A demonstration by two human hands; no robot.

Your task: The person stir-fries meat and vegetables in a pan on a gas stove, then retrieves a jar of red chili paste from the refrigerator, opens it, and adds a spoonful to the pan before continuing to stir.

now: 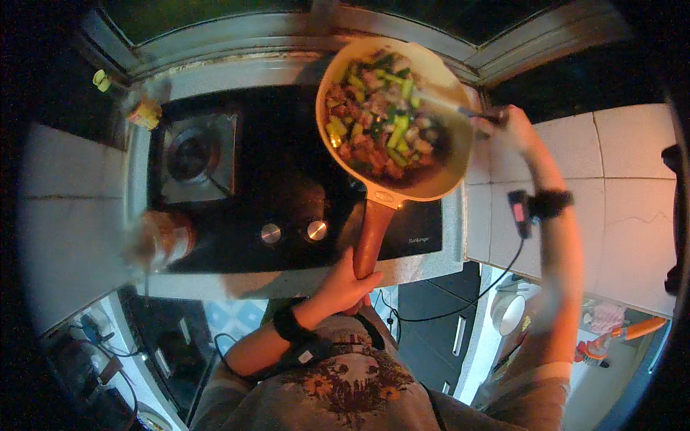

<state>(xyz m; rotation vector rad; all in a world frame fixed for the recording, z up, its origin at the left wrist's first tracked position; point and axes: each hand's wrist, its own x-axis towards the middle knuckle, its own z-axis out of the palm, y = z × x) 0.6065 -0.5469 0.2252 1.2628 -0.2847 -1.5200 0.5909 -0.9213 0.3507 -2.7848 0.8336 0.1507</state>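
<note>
A cream-coloured frying pan [449, 169] is tipped over the right side of the black gas hob [273, 165]. Its brown handle [372, 233] is wrapped by the fingers of my left hand [343, 282]. Inside the pan lies a mix of browned meat pieces and chopped green vegetables [388, 122]. From the right, my right hand [509, 128] grips a cooking utensil [467, 111] with a dark handle and a pale shaft. The utensil reaches over the pan's right rim to the food; its head is blurred and partly hidden.
At the hob's left stands a burner [190, 156]. A lidded jar [167, 238] sits at the left front corner, and a small yellow container [145, 113] at the back left. Two knobs [316, 230] face me. A cable [460, 314] hangs from my right wrist. Tiled walls flank both sides.
</note>
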